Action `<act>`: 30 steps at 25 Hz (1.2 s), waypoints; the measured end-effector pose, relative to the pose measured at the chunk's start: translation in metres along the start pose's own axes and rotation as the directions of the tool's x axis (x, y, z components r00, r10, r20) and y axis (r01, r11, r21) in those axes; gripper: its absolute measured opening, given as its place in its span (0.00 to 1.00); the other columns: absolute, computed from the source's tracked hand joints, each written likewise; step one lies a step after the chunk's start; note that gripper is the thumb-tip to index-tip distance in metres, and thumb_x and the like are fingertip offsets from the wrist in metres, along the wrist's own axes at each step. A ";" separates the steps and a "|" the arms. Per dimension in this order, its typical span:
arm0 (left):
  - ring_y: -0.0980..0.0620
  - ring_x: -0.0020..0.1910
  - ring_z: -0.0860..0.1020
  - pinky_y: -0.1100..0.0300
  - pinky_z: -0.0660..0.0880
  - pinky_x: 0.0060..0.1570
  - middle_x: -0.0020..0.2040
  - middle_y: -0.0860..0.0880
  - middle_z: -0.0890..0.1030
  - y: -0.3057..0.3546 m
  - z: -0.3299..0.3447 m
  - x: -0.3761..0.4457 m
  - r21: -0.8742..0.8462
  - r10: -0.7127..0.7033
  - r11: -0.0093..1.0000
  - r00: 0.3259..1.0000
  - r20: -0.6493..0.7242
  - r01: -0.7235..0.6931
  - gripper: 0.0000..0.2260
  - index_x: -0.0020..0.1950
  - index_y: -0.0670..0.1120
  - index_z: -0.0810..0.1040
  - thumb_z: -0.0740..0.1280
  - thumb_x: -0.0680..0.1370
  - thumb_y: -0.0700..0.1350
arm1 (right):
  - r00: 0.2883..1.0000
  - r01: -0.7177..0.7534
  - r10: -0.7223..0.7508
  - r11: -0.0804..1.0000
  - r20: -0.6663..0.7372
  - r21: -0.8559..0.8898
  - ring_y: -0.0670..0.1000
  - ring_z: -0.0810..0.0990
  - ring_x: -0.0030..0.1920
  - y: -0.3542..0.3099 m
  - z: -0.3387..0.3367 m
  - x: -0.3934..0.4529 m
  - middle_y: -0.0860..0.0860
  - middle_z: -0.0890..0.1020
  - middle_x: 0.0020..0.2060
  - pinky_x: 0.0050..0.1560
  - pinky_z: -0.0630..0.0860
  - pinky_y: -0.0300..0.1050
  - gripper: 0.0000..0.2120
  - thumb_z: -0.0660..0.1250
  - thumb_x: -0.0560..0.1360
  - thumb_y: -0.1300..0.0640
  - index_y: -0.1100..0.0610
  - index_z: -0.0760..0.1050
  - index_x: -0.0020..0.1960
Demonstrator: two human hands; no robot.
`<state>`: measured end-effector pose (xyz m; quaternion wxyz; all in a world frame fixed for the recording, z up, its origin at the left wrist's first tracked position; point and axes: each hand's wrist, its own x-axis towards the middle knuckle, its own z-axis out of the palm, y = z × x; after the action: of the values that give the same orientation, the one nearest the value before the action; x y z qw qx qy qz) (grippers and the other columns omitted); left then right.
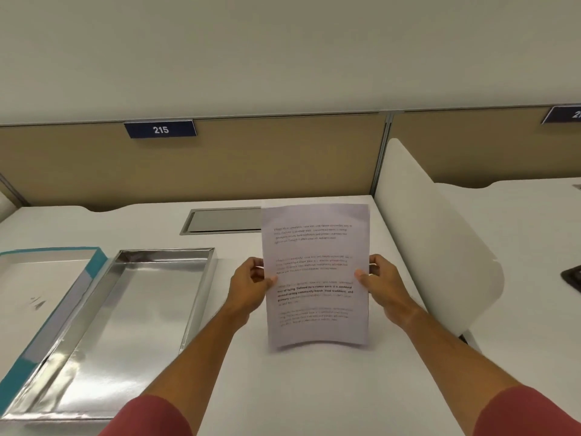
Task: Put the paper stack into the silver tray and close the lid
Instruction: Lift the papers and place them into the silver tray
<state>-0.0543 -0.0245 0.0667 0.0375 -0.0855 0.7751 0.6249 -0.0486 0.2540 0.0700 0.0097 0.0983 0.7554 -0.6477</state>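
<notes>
Person is holding a white printed paper stack (315, 275) upright above the white desk (314, 388), right of the shiny silver rectangular tray (132, 325).

The left hand (250, 289) and right hand (382, 286) are pinching its side edges, thumbs in front, the other fingers hiding behind the sheets. The printed text is blurring beyond reading. The teal-edged lid (47, 297) is lying just left of the tray, running off frame; red sleeves (151, 418) are being cropped below.

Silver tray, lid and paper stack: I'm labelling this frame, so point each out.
silver tray (132, 325), head view, bare foil floor.
lid (37, 284), head view, inner face.
paper stack (316, 247), head view, upper printed page.
</notes>
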 end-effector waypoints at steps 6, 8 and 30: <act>0.48 0.51 0.82 0.51 0.82 0.51 0.50 0.50 0.84 0.009 -0.005 -0.018 0.079 0.134 0.988 0.991 -0.001 -0.134 0.09 0.51 0.50 0.75 0.70 0.75 0.38 | 0.992 0.126 -0.126 0.992 0.028 0.023 0.52 0.83 0.50 -0.002 -0.006 -0.012 0.54 0.84 0.49 0.40 0.80 0.38 0.07 0.66 0.77 0.65 0.60 0.75 0.54; 0.48 0.51 0.82 0.49 0.81 0.52 0.51 0.50 0.83 0.011 -0.006 -0.019 0.110 0.133 0.985 0.991 0.009 -0.134 0.09 0.52 0.49 0.75 0.71 0.75 0.40 | 0.991 0.130 -0.130 0.991 0.042 0.016 0.51 0.83 0.51 -0.001 -0.008 -0.014 0.53 0.85 0.50 0.42 0.80 0.37 0.09 0.67 0.76 0.66 0.59 0.75 0.55; 0.54 0.48 0.82 0.61 0.79 0.48 0.47 0.54 0.84 0.012 -0.012 -0.019 0.151 0.241 0.961 0.970 -0.037 -0.233 0.09 0.46 0.52 0.78 0.74 0.73 0.40 | 0.973 0.230 -0.228 0.969 0.025 -0.095 0.50 0.84 0.49 0.002 -0.014 -0.011 0.49 0.86 0.48 0.50 0.80 0.44 0.12 0.71 0.73 0.65 0.55 0.81 0.55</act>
<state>-0.0366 -0.0324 0.0837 -0.0527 -0.0065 0.8241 0.5639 -0.0363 0.2661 0.0722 -0.0550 0.0053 0.7924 -0.6075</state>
